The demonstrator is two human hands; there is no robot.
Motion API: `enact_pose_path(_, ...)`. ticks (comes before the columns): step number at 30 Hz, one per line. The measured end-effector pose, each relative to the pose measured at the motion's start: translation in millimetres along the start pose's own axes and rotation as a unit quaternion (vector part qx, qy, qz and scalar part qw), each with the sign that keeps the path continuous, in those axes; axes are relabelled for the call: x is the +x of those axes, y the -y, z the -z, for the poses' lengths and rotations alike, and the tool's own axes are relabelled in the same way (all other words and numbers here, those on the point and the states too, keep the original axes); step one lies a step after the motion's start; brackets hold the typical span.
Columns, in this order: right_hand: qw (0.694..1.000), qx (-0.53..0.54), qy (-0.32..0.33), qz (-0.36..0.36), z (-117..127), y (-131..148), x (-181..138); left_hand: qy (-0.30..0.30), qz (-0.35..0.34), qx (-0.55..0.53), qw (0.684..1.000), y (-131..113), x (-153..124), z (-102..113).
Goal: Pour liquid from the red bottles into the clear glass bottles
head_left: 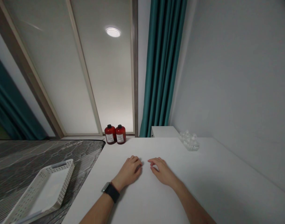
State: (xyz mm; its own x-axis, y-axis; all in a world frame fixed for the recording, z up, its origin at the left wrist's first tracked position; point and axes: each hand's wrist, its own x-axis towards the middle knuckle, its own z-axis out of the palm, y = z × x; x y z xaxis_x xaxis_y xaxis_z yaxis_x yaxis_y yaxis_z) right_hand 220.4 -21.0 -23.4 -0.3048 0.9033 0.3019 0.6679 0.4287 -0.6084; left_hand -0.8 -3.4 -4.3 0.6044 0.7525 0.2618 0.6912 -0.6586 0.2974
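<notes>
My left hand (pixel 130 170) rests on the white table (pixel 142 199), its fingers loosely curved and apart, holding nothing. A dark watch (pixel 111 191) is strapped round the left wrist. Opposite it, my right hand (pixel 163 170) is on or just above the tabletop, thumb and fingers parted with nothing between them. Beyond the left hand, two red bottles with black caps and white labels stand side by side at the far left corner: a left bottle (pixel 110 134) and a right bottle (pixel 120 134). A cluster of clear, shiny items (pixel 189 141) lies at the far right; their kind is unclear.
A white perforated basket (pixel 59 165) sits on a grey patterned surface (pixel 86 152) left of the table. Behind the table are a white cabinet (pixel 164 132), a teal curtain (pixel 163 68) and frosted sliding panels (pixel 107 77). A plain wall (pixel 238 77) runs along the right side.
</notes>
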Motion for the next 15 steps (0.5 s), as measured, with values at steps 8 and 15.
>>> enact_pose_path(8, 1.0, 0.005, 0.001, 0.004, -0.2, -1.6, 0.0, 0.01, 0.013, -0.005, 1.0, 2.4, -0.6, 0.0)
enact_pose_path(15, 1.0, 0.008, -0.002, 0.004, -1.4, -3.2, -0.2, 0.021, 0.015, -0.005, 1.0, 0.9, -0.1, 1.3)
